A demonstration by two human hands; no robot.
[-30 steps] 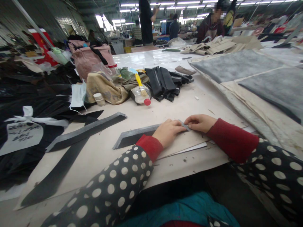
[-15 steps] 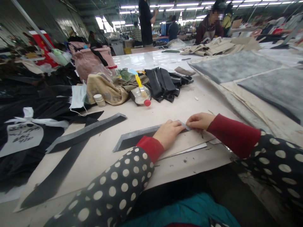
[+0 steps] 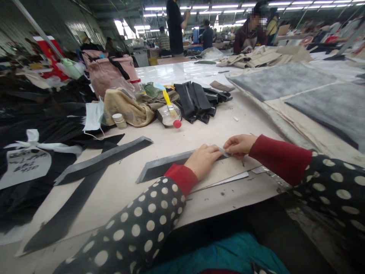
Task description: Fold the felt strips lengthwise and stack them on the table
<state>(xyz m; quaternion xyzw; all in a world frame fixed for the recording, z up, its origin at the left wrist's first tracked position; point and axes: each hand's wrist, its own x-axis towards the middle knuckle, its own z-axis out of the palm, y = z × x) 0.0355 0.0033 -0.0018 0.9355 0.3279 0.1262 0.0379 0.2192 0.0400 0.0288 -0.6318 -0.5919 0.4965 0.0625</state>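
The big table (image 3: 114, 198) is pale, with little dark specks. Near the front, a long, thin black strip (image 3: 159, 167) lies flat on it, with a fuzzy gray band along its far edge and its left end. The left hand (image 3: 203, 160) is open, palm down on the strip. The right hand (image 3: 238, 146) pinches the strip's right end. Farther back, a yellow brush (image 3: 169, 102) rests on a clear bottle (image 3: 164, 116). People stand far behind.
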